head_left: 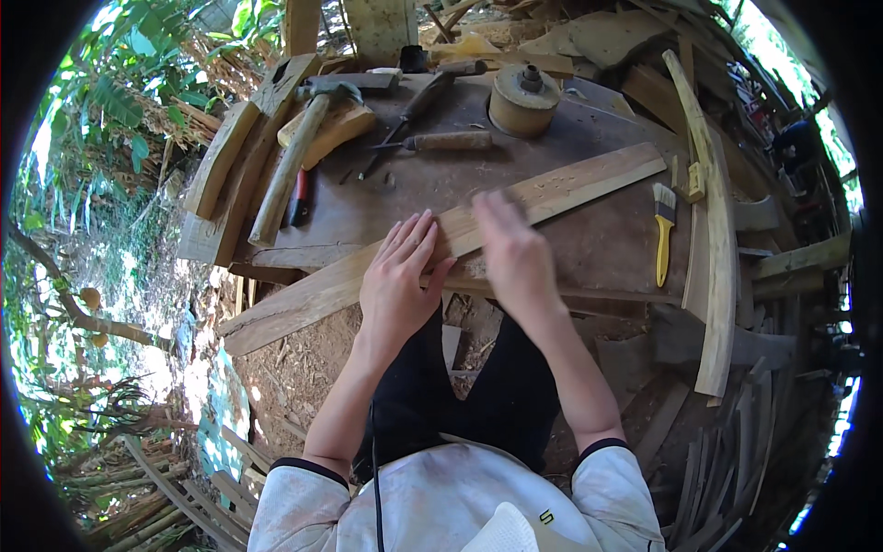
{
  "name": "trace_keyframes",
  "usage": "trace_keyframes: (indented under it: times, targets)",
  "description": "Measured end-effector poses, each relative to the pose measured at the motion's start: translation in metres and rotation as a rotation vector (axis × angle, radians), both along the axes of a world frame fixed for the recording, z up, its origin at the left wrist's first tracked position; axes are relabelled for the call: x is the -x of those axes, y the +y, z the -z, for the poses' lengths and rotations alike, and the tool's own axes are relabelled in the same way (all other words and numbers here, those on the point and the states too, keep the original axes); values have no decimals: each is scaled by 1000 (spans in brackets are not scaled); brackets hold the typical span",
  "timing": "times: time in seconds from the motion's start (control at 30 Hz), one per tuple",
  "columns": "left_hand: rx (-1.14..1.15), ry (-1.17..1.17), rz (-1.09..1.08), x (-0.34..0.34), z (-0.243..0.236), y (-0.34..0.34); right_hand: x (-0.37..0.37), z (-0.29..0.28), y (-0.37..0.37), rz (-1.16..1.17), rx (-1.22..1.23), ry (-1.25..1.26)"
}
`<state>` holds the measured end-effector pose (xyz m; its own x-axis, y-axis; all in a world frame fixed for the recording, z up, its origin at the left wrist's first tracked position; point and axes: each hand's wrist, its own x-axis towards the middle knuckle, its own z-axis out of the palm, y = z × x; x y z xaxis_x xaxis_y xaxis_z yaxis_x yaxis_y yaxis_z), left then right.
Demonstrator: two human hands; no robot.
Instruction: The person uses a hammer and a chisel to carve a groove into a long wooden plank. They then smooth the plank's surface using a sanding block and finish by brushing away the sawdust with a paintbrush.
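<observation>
A long wooden plank point(593, 184) lies slantwise across the worktable, its near left end jutting past the front edge. My left hand point(397, 270) rests flat on the plank's middle, fingers stretched out and thumb by the near edge. Just right of it, my right hand point(513, 250) is over the plank, its fingers smeared by motion. Whether it holds anything is hidden by the blur. Small wood shavings show on the plank's right half. A flat brush point(663, 234) with a yellow handle lies right of the plank.
On the worktable point(570, 262) are a wooden-handled hammer point(299, 161), a wooden-handled tool point(451, 142), a round tan container point(524, 101) and a red-and-black handle point(300, 197). Boards point(225, 175) lean at left; a long curved strip point(716, 239) stands at right.
</observation>
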<state>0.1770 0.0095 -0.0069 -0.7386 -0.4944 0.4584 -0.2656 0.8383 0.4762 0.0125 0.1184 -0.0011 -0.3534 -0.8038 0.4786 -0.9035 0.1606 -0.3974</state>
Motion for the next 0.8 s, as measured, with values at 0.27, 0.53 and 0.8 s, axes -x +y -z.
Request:
trace_keyframes:
  times: [0.27, 0.53, 0.8]
  targets:
    - [-27, 30, 16, 1, 0, -1, 42, 1, 7, 406, 5, 203]
    - [-27, 53, 9, -4, -2, 0, 47, -29, 23, 274, -115, -206]
    - [-24, 32, 42, -8, -1, -4, 17, -9, 14, 1, 4, -133]
